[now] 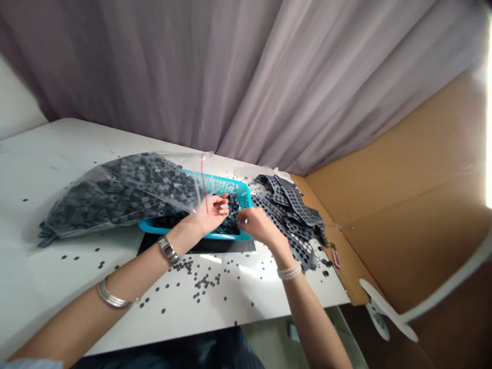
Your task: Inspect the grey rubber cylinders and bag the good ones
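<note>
Over the blue plastic basket (247,197), my left hand (212,212) has its fingers curled in beside the mouth of the clear zip bag (134,187). What those fingers hold is hidden. My right hand (258,224) is closed in a pinch at the basket's right end; any piece in it is too small to name. Small black cylindrical pieces (232,204) lie in the basket between the two hands. The bulging bag is full of similar dark grey pieces and rests partly across the basket's left side.
Dark perforated sheets (295,205) are heaped right of the basket. Small black discs (205,282) are scattered over the white table (184,318). A pink-handled tool (335,256) lies near the cardboard (403,174) on the right. A grey curtain (172,77) hangs behind.
</note>
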### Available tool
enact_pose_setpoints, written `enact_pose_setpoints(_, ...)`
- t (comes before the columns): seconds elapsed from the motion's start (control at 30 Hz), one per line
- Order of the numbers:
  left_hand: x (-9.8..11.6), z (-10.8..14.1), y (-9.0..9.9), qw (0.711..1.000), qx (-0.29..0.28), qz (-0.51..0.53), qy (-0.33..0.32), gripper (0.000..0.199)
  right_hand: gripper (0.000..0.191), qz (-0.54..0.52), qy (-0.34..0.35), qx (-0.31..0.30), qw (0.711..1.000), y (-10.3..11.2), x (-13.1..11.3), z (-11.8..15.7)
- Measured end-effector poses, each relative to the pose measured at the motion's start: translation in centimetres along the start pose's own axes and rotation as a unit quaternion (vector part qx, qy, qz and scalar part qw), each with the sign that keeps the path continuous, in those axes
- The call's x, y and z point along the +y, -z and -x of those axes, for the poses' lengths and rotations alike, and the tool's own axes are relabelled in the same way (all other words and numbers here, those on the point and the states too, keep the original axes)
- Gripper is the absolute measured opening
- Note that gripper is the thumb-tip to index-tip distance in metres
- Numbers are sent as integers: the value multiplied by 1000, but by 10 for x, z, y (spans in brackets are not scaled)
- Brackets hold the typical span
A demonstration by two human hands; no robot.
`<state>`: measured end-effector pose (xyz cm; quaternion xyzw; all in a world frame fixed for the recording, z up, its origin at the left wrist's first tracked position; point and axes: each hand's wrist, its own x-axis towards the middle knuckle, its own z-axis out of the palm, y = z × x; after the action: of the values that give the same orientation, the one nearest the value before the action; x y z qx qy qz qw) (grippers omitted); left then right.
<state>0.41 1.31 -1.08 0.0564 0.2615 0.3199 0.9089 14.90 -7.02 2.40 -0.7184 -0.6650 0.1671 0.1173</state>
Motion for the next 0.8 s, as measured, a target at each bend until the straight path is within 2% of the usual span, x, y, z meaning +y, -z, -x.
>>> enact_pose_setpoints(0.13, -7, 4, 1, 1000, 19, -8, -13, 35, 21, 127, 4, -29, 991, -16, -10, 0)
enact_pose_setpoints(0.27, -8, 4, 4, 999, 30, -7, -43, 12, 33, 194, 41, -31, 980, -14, -17, -5)
enact_pose_setpoints(0.37, -4, 2, 5, 997, 30, -6, -75, 25, 45, 204, 85, -34, 975, -13, -17, -13)
enact_pose_setpoints(0.47, -3, 1, 6, 995, 32, -6, -96, 27, 53, 189, 121, -70, 972, -18, -13, -27)
enact_pose_setpoints(0.57, -5, 3, 6, 994, 40, -6, -101, 28, 44, 161, 137, -105, 972, -29, -8, -41)
enact_pose_setpoints(0.67, -7, 7, 4, 993, 50, -2, -106, 27, 30, 123, 147, -107, 976, -35, -7, -50)
enact_pose_setpoints(0.8, -5, 12, 1, 989, 75, 14, -128, 24, 24, 46, 166, -86, 981, -22, -2, -53)
